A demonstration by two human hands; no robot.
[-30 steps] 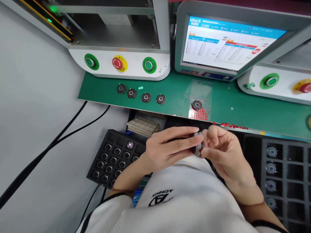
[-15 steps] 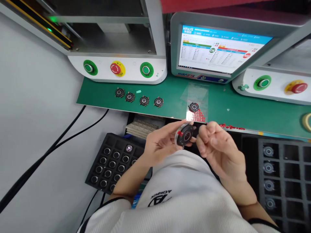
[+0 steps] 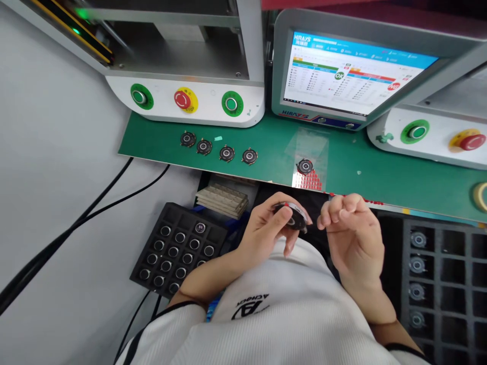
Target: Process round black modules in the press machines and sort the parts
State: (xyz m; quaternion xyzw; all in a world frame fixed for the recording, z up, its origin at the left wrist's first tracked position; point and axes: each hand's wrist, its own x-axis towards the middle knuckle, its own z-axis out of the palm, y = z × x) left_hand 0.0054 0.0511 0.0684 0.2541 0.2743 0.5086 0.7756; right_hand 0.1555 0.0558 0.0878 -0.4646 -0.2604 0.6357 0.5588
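My left hand is closed around a round black smartwatch case, just off the bench's front edge. Its thumb presses on the back face, and a bit of red shows near the case's upper rim. To the right, apart from the case, my right hand is raised with its fingers curled and the thumb by the index finger. Whatever those fingertips hold, if anything, is too small to make out. Beyond the hands, another watch case lies on a clear sheet bearing rows of small red stickers.
Several watch cases lie in a row on the green bench. Behind stand a machine with push buttons and a monitor. Black trays hold watch parts at left and right. A tape roll sits far right.
The watch case has been tilted and turned in my left hand, whose thumb now lies across its back. My right hand has drawn slightly to the right, away from it.
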